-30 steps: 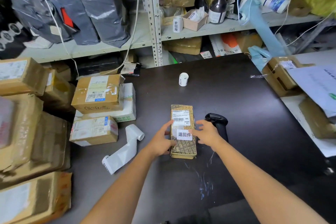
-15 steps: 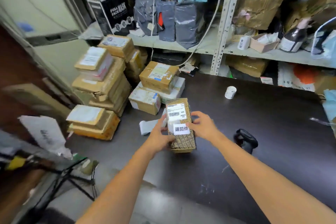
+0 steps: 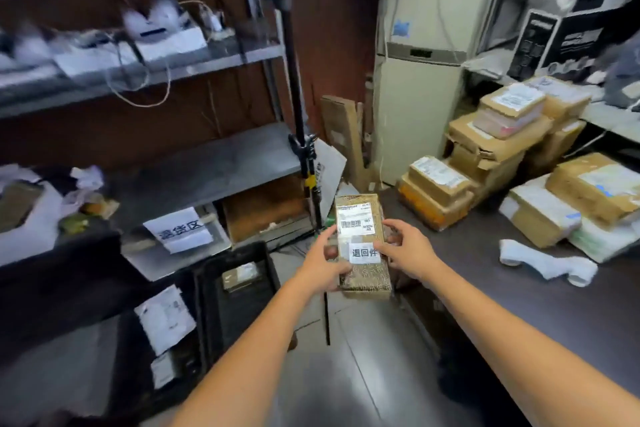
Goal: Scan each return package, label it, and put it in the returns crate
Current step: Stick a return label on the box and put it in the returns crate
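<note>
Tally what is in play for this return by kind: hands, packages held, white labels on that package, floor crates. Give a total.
Hands: 2 (left hand, right hand)
Packages held: 1 (brown patterned cardboard package, gripped by both hands)
White labels on it: 2 (barcode shipping label, small white return sticker)
Crates: 1 (black plastic crate on the floor)
Total: 6

Setting was a parcel storeroom used for handling returns. Brown cardboard parcels with white shipping labels were stacked on and beside a dark-topped worktable. Grey metal shelving carried a white paper sign with large dark characters. A black plastic crate sat on the floor below it. A curled white strip of label paper lay on the worktable.
</note>
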`<act>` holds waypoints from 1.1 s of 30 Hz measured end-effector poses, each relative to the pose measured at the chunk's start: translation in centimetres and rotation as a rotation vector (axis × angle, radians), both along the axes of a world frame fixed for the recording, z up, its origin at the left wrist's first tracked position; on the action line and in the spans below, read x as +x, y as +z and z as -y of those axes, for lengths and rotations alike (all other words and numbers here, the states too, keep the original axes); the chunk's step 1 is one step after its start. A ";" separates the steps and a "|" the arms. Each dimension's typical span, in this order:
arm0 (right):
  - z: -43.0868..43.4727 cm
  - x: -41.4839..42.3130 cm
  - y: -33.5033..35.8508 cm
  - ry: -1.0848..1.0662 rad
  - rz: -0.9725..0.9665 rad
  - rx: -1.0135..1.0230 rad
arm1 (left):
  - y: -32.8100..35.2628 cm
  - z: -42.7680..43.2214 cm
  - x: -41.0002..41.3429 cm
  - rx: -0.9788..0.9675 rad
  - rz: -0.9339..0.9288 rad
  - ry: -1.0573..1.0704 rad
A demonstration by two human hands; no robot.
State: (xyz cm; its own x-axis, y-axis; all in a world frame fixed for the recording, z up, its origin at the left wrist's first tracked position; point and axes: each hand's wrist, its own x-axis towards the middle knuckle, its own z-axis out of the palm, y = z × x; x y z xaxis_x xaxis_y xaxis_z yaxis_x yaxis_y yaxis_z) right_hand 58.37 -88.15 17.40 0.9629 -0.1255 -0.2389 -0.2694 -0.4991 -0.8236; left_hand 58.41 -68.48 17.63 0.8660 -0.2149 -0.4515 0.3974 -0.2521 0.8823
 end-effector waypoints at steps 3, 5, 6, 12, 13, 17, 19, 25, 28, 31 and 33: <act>-9.0 0.9 -0.8 0.084 -0.026 0.048 | -0.8 -9.0 -1.1 0.030 -0.043 0.097; -14.8 1.3 -1.8 0.118 -0.072 0.100 | -1.6 -14.7 -1.8 0.050 -0.024 0.139; -17.6 1.4 -2.2 0.140 -0.109 0.143 | -2.1 -17.5 -2.3 0.072 -0.004 0.157; -33.0 1.3 -4.1 0.334 -0.210 0.245 | -5.2 -32.1 -5.2 0.115 -0.033 0.328; -35.2 1.5 -4.7 0.364 -0.218 0.245 | -5.6 -34.1 -5.6 0.114 -0.057 0.363; -42.3 3.0 -7.5 0.494 -0.289 0.252 | -8.3 -40.3 -6.1 0.075 -0.103 0.499; -45.4 4.3 -9.4 0.540 -0.336 0.250 | -10.0 -42.9 -5.7 0.076 -0.112 0.540; -53.6 10.5 -18.2 0.675 -0.357 0.159 | -16.6 -49.1 -1.7 0.092 -0.193 0.675; -57.6 13.6 -24.2 0.729 -0.357 0.138 | -22.2 -52.2 1.3 0.066 -0.243 0.729; -61.2 16.0 -32.2 0.728 -0.352 0.132 | -30.0 -55.5 4.2 0.089 -0.264 0.763; -63.3 17.2 -38.3 0.742 -0.345 0.120 | -36.4 -57.8 5.6 0.088 -0.293 0.783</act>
State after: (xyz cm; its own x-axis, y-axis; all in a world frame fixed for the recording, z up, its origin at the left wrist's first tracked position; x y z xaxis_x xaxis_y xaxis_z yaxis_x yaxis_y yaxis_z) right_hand 75.52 -24.81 -20.85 0.6558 0.5590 -0.5074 -0.1521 -0.5604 -0.8141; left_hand 64.02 -10.71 -18.72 0.5953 0.4458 -0.6685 0.6965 0.1285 0.7060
